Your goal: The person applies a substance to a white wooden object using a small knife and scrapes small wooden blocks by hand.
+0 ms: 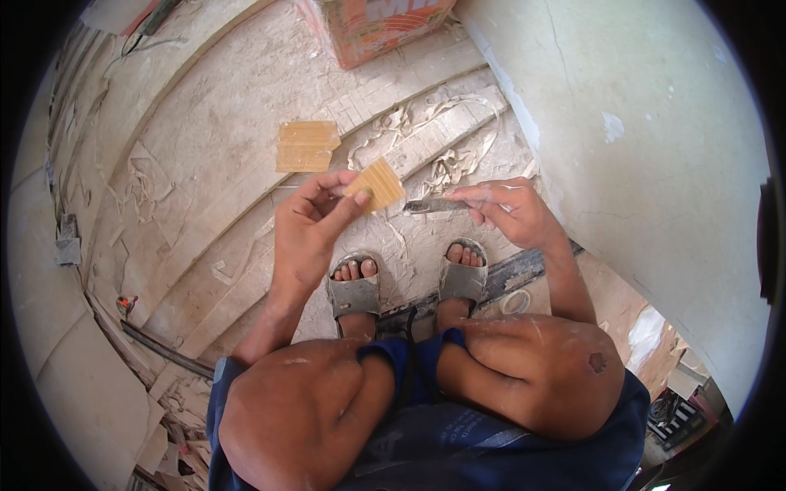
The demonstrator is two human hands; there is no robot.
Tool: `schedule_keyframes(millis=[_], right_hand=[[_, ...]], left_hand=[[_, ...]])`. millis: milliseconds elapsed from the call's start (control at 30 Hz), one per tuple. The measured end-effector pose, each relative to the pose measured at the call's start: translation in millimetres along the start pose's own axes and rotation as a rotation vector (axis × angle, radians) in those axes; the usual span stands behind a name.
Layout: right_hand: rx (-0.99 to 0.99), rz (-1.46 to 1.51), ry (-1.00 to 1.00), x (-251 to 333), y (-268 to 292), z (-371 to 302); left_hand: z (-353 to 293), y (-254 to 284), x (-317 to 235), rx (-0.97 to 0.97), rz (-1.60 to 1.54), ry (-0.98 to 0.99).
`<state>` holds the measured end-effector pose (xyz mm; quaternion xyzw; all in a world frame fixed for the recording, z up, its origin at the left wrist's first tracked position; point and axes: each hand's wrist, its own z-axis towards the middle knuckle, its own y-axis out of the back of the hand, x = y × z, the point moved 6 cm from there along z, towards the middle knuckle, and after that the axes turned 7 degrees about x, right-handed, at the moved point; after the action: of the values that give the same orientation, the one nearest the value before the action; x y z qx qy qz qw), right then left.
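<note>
My left hand point(304, 225) pinches a small tan piece with ribbed stripes point(377, 186), possibly wood veneer or cardboard, between thumb and fingers. It is held up above the dusty floor, tilted. My right hand point(524, 214) grips a dark, narrow knife-like tool point(427, 205), its tip pointing left toward the tan piece without touching it. The fingers cover most of its handle, so its exact kind is unclear. Beyond my left hand, a second, larger tan striped piece point(306, 147) with a notched right edge lies flat on the floor.
Pale boards point(442, 135) and curled strips point(449, 168) litter the floor point(229, 106). An orange-red box point(381, 31) stands at the far side. A pale panel point(630, 147) rises on the right. A ring-shaped roll point(515, 303) lies beside my right knee; my sandalled feet point(354, 293) are below my hands.
</note>
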<state>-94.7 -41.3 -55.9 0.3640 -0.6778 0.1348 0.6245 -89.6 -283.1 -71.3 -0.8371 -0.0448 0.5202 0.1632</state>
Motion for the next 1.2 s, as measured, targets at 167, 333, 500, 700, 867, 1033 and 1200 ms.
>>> schedule_keyframes(millis=[167,333,500,700,867,1033,1200], right_hand=[[-0.404,-0.178,-0.112,-46.8,1.1,12.1],[-0.457,-1.001,0.021,-84.8,-26.1,49.6],[-0.296,-0.992,-0.069,-108.8,-49.4,49.8],[-0.335,-0.895,-0.123,-104.5,-16.5,-31.3],[-0.364,-0.783,-0.190,-68.9,2.4,-37.6],[-0.491,-0.466,-0.085,-28.9,43.2,-76.9],[-0.663,-0.370,0.018,9.4,61.0,-108.1]], left_hand=[[6.2,20.5,5.3,-0.138,0.008,-0.017],[4.4,31.2,20.4,-0.149,0.021,0.004],[0.1,55.3,19.2,-0.235,0.019,0.047],[17.0,28.9,9.2,-0.227,0.094,0.039],[23.9,38.1,-1.0,-0.099,0.193,-0.042],[64.8,-43.3,-61.8,0.120,0.364,-0.082],[49.1,-126.2,-130.6,0.275,0.542,-0.124]])
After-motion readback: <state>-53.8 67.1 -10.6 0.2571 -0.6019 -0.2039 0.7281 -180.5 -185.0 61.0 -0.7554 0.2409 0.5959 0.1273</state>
